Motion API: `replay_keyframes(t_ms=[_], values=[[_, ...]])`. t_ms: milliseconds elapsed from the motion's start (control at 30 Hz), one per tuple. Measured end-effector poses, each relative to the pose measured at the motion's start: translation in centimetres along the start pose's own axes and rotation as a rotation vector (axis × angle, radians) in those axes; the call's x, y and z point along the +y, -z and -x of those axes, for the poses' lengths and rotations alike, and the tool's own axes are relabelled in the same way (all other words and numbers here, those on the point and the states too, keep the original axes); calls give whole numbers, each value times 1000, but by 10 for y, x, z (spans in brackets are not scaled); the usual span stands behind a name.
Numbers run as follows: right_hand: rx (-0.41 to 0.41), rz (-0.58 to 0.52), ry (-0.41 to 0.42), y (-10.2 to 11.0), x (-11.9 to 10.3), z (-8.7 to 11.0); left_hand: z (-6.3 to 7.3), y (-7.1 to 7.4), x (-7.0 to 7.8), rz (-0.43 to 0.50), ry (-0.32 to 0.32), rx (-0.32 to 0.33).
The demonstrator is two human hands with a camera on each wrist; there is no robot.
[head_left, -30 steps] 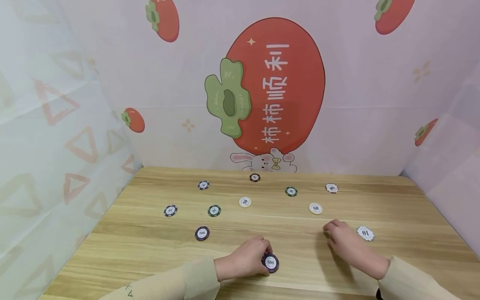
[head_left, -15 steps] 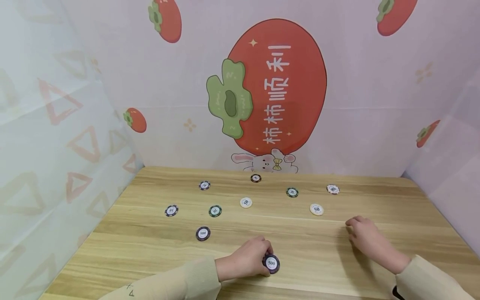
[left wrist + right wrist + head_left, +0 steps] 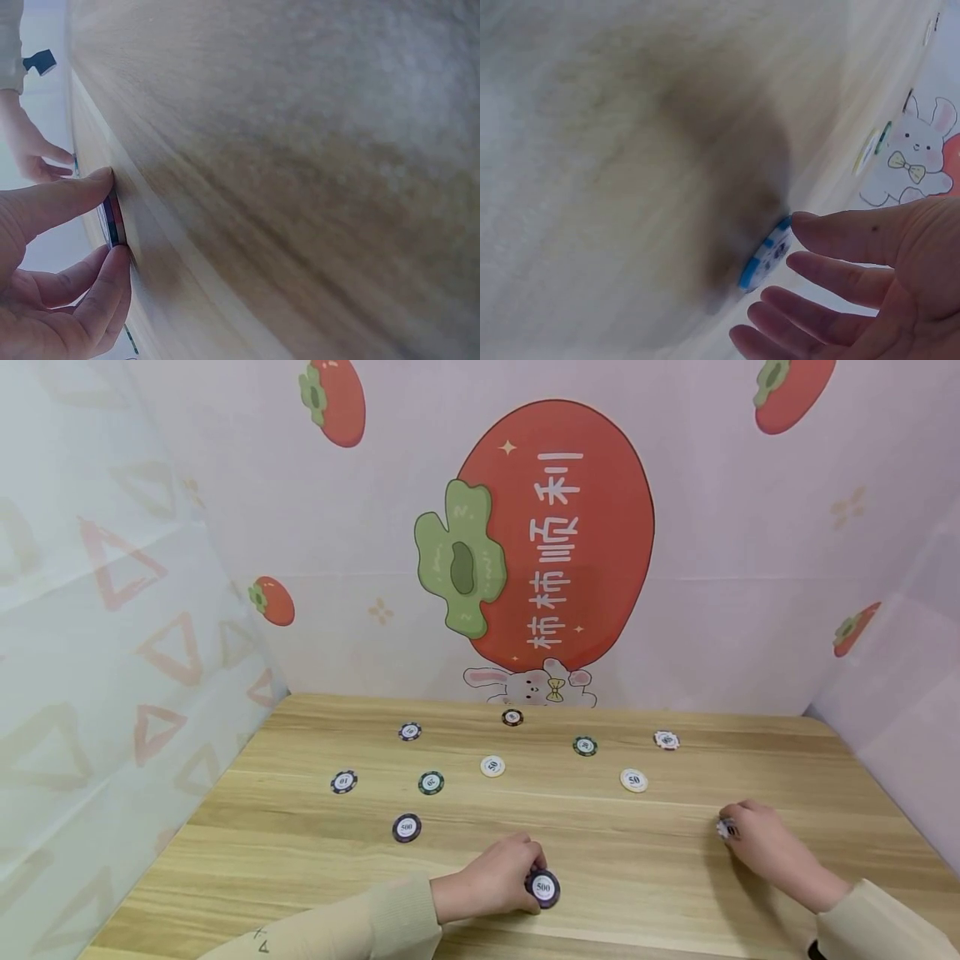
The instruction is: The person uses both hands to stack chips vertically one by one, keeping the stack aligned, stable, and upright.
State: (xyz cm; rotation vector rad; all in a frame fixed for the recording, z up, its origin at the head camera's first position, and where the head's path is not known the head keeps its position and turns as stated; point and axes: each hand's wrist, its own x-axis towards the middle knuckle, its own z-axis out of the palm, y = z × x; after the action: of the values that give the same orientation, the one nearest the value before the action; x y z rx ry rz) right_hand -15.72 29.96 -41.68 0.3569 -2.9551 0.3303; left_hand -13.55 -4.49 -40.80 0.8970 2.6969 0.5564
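My left hand (image 3: 495,878) grips a dark purple poker chip (image 3: 546,888) marked 500 near the table's front. In the left wrist view, thumb and fingertips pinch opposite edges of this chip (image 3: 112,217), low over the wood. My right hand (image 3: 776,852) is over a white poker chip (image 3: 724,829) at the table's right side and partly covers it. The right wrist view shows blue marks on the rim of that white chip (image 3: 765,259). The right thumb tip is at its edge, and the loosely spread fingers do not close round it.
Another purple 500 chip (image 3: 407,827) lies left of my left hand. Farther back are a dark 10 chip (image 3: 344,782), a green 20 chip (image 3: 431,782), two 50 chips (image 3: 492,766) and several others. A printed backdrop (image 3: 345,652) rises behind the wooden table (image 3: 285,860).
My right hand has moved rightward across the table, and now only part of the white chip shows beside its fingers. The left hand keeps its grip on the 500 chip, about where it was.
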Motion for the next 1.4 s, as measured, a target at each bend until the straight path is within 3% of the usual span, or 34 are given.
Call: replay_keyframes(t_ms=[800,1400], values=[[35,-66,-45,13,-8,-1,2,0,-2,12,-4,15],[91,-11,96,14,-48,-1,1,0,-3,21,-16,16]])
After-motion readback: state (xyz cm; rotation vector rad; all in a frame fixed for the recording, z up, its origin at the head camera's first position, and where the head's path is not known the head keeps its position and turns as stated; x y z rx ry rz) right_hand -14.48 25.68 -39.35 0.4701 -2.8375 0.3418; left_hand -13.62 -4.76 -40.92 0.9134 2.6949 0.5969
